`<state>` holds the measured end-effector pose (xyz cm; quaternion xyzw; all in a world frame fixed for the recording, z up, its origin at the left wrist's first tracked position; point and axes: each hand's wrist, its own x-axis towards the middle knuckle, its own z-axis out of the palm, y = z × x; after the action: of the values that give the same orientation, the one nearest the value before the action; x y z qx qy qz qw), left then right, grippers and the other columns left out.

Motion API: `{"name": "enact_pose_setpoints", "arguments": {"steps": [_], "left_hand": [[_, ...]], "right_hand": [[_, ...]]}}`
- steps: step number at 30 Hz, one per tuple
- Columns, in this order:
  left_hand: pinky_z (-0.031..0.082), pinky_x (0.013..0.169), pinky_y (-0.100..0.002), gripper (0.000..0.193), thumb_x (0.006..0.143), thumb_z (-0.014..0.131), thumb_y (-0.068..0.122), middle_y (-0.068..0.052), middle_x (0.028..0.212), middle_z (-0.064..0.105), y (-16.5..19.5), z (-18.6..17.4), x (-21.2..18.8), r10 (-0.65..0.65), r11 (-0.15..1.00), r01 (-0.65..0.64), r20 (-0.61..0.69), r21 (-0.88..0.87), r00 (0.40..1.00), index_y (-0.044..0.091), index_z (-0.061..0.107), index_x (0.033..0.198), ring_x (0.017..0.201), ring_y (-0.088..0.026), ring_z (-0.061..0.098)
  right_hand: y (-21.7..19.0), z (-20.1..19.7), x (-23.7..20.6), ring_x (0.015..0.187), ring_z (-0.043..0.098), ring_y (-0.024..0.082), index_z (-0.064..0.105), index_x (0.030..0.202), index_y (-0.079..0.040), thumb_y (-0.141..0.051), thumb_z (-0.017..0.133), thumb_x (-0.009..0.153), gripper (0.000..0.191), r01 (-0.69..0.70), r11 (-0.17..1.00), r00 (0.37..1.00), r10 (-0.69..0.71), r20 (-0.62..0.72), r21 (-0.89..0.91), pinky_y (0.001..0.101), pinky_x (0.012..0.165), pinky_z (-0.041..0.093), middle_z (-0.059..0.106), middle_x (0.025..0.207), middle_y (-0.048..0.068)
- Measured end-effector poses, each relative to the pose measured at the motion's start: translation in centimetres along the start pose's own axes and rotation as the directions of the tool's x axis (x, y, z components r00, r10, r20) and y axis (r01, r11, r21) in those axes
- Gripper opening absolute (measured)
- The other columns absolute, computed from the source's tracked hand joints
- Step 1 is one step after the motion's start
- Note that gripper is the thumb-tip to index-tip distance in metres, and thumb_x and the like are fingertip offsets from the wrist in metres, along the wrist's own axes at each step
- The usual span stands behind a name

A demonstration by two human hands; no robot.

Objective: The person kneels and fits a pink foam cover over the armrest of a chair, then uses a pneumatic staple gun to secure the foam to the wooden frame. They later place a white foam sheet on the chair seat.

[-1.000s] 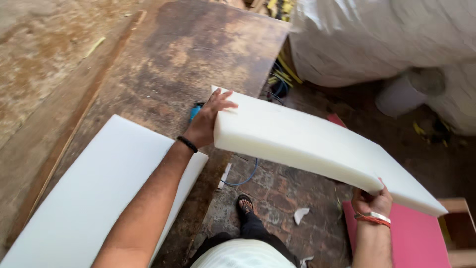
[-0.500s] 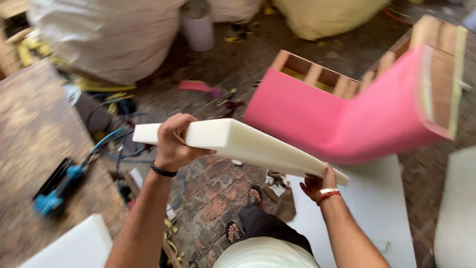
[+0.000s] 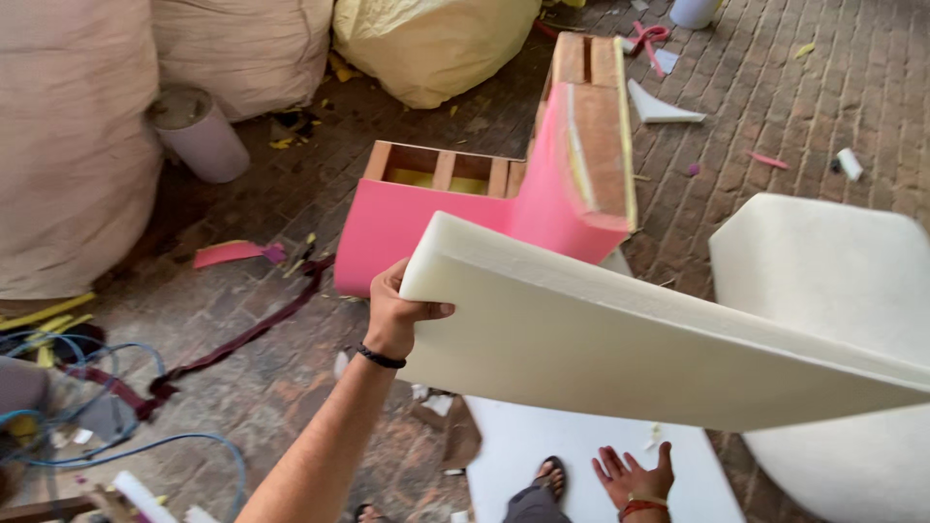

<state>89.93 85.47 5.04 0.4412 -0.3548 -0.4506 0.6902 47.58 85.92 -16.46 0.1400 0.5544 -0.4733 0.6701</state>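
At the far left of the frame, blue cables point(image 3: 145, 450) loop over the brick floor point(image 3: 775, 107) beside big stuffed sacks point(image 3: 77, 145) and a pale cylinder point(image 3: 199, 136); a foot stepping back that way could snag in the loops. Moving toward the centre, a dark red strip of fabric point(image 3: 242, 334) trails across the bricks, another thing to trip on. The left hand point(image 3: 397, 315) is closed on the near corner of a thick white foam slab point(image 3: 630, 339), thumb on top and fingers wrapped beneath, and this looks like the only grip on it. The slab hangs tilted in mid-air, stretching from centre frame out to the right edge, so its weight is far from the grip; I judge it could sag, twist out of the fingers or tear at the pinched corner. Behind it stands a wooden sofa frame faced with pink foam point(image 3: 407, 228), near enough that a swing of the slab might strike it. At the bottom, right of centre, the right hand point(image 3: 635, 475) is spread open, palm up, below the slab and holding nothing, over a white foam sheet point(image 3: 581, 455) lying on the floor where a sandalled foot point(image 3: 550, 476) stands. At the right, a curved white foam-covered piece point(image 3: 833, 281) sits close under the slab's far end, which could catch on it.
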Motion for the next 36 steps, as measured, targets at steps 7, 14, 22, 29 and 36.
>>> {"name": "enact_pose_setpoints", "arguments": {"steps": [7, 14, 22, 29, 36], "left_hand": [[0.06, 0.078, -0.039, 0.041, 0.069, 0.083, 0.001, -0.011, 0.097, 0.075, -8.4, 9.9, 5.1, -0.041, 0.948, 0.023, -0.051, -0.317, 0.998, -0.005, 0.07, 0.107, 0.085, -0.024, 0.072], [0.058, 0.088, -0.046, 0.062, 0.068, 0.087, 0.018, -0.014, 0.11, 0.072, -11.6, 9.8, 9.7, -0.103, 0.935, 0.007, -0.252, -0.355, 0.962, -0.003, 0.065, 0.122, 0.099, -0.031, 0.07], [0.05, 0.102, -0.048, 0.072, 0.074, 0.08, 0.024, -0.011, 0.131, 0.065, -13.4, 1.2, 18.8, -0.261, 0.904, 0.009, -0.534, -0.428, 0.804, 0.007, 0.054, 0.139, 0.12, -0.032, 0.061], [0.048, 0.111, -0.053, 0.071, 0.079, 0.067, 0.014, -0.02, 0.139, 0.059, -14.0, -0.2, 24.0, -0.179, 0.94, -0.026, -0.555, -0.341, 0.812, 0.0, 0.045, 0.146, 0.131, -0.036, 0.058], [0.051, 0.105, -0.05, 0.081, 0.074, 0.064, 0.017, -0.01, 0.138, 0.058, -15.5, 4.0, 26.1, -0.29, 0.95, 0.107, -0.699, -0.295, 0.654, 0.025, 0.033, 0.148, 0.125, -0.03, 0.06]], "right_hand": [[-18.7, 4.0, 4.2, 0.143, 0.045, 0.022, 0.044, 0.156, -0.026, -0.086, 0.066, 0.071, 0.106, 0.311, 0.934, 0.811, -0.358, 0.463, 0.177, 0.0472, 0.117, 0.035, 0.045, 0.163, -0.003], [-29.8, 15.0, 4.3, 0.146, 0.046, 0.024, 0.045, 0.159, -0.02, -0.072, 0.079, 0.084, 0.098, 0.644, 0.73, 0.354, -0.55, 0.756, 0.229, 0.046, 0.12, 0.04, 0.05, 0.158, -0.002], [-36.2, 35.7, 5.6, 0.142, 0.054, 0.03, 0.048, 0.16, -0.009, -0.033, 0.092, 0.082, 0.092, 0.621, 0.777, 0.27, -0.335, 0.903, 0.103, 0.0482, 0.123, 0.046, 0.056, 0.151, 0.008], [-36.9, 54.4, 11.4, 0.137, 0.058, 0.03, 0.051, 0.149, -0.008, -0.016, 0.092, 0.075, 0.084, 0.565, 0.824, 0.314, -0.165, 0.935, -0.045, 0.0476, 0.123, 0.047, 0.062, 0.14, 0.007], [-36.4, 69.3, 19.6, 0.136, 0.054, 0.032, 0.053, 0.154, -0.005, -0.014, 0.093, 0.086, 0.079, 0.436, 0.891, 0.177, 0.052, 0.983, -0.125, 0.0458, 0.124, 0.044, 0.061, 0.148, 0.009]]}}
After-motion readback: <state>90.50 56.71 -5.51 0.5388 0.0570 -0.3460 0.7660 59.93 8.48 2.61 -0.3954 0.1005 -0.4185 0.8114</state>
